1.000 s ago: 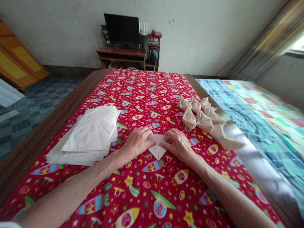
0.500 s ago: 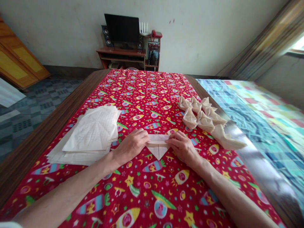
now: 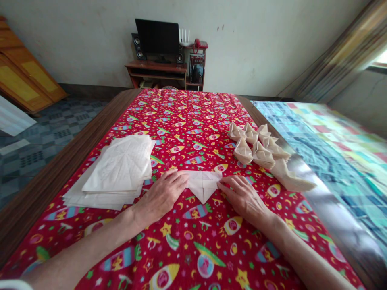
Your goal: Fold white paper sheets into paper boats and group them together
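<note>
A white sheet of paper (image 3: 203, 183), folded into a flat shape with a straight far edge and a point toward me, lies on the red patterned cloth. My left hand (image 3: 166, 191) has its thumb and fingers closed on the paper's left end, which they cover. At the right corner, the thumb and fingertips of my right hand (image 3: 244, 196) are pinched together against the edge. Creases run across and down the paper's middle. Left of my left hand is a stack of creased white paper sheets (image 3: 116, 165).
Several folded paper pieces (image 3: 262, 155) stand grouped at the right side of the cloth-covered table (image 3: 193, 117), one longer piece (image 3: 292, 177) nearest me. A bed with a checkered cover (image 3: 326, 149) adjoins the right. Beyond the far end stands a desk with a monitor (image 3: 157, 38).
The raised band across the paper now lies flatter. My right hand has slid slightly outward to the corner, and my left fingers have stretched a little. The view has shifted slightly.
</note>
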The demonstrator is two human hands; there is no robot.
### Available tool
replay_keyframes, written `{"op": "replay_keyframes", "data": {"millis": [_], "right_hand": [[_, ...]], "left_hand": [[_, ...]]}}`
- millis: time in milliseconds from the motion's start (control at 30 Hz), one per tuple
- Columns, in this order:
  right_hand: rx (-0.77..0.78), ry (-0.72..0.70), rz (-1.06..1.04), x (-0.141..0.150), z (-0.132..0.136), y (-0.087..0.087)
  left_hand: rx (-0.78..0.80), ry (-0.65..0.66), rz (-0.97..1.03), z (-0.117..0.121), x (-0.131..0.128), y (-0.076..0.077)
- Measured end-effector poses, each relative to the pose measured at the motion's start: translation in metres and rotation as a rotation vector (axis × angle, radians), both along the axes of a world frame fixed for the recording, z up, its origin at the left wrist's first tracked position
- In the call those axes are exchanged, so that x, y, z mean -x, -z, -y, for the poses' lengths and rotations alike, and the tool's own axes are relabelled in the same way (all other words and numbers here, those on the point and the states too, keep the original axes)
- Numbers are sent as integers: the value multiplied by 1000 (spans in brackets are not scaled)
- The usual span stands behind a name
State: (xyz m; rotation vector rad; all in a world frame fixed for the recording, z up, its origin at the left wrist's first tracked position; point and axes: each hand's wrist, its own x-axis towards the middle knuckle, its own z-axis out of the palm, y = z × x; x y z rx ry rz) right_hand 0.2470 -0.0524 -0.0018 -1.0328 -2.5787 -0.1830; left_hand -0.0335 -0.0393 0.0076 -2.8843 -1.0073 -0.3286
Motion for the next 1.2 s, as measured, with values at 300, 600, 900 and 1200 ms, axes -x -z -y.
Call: {"op": "replay_keyframes", "data": {"millis": [300,600,900,1200], "right_hand": [[41,30,26,9,8,-6],[200,66,82,-3,30,2],[166,118,56,-8,32,3],[83,189,-86,5,22,1]], "left_hand": [[192,102,99,15,-47,5],[178,97,63,15,-35,10],[88,1,5,18,-4,12],[61,-58,221,11,11,8]]}}
